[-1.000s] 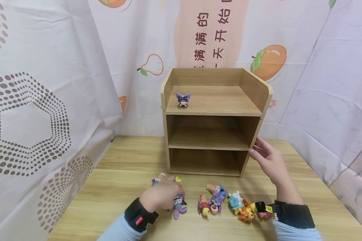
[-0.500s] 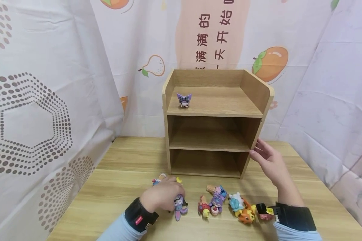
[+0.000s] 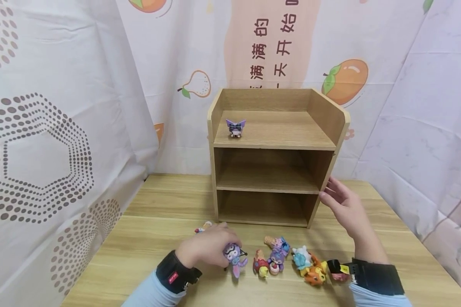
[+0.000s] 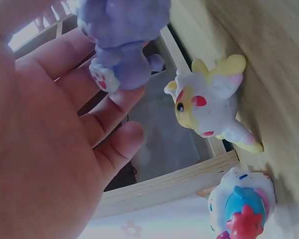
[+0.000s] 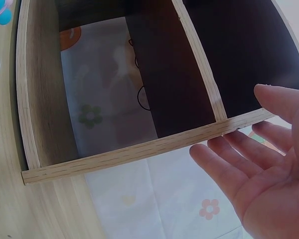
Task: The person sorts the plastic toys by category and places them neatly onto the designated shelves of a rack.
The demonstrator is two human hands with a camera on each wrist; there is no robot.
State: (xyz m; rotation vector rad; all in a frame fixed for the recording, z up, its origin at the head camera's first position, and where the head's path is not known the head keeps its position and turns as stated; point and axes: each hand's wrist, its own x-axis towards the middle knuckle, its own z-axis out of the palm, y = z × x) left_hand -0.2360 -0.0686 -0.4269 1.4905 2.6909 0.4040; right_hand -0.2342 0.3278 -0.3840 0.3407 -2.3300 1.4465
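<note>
Purple figurine (image 3: pixel 233 253) pinched by left hand (image 3: pixel 210 244); right hand (image 3: pixel 345 209), spread loosely, touches wooden shelf (image 3: pixel 286 128).

Purple figurine (image 3: pixel 234 256) in the left hand (image 3: pixel 209 246), right hand (image 3: pixel 345 211) at the shelf (image 3: pixel 284 128) near the table's back edge (image 3: pixel 178 175).

Counted one shelf unit (image 3: pixel 267 190), three shelf levels (image 3: pixel 284 127), one table (image 3: pixel 157 209), one left hand (image 3: pixel 211 245), one right hand (image 3: pixel 345 211), two wristbands (image 3: pixel 173 273), two sleeves (image 3: pixel 153 292) and at least eight toy figures (image 3: pixel 236 128).

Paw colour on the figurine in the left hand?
White paw with reddish marks, on a purple figurine; shows best in the left wrist view.
</note>
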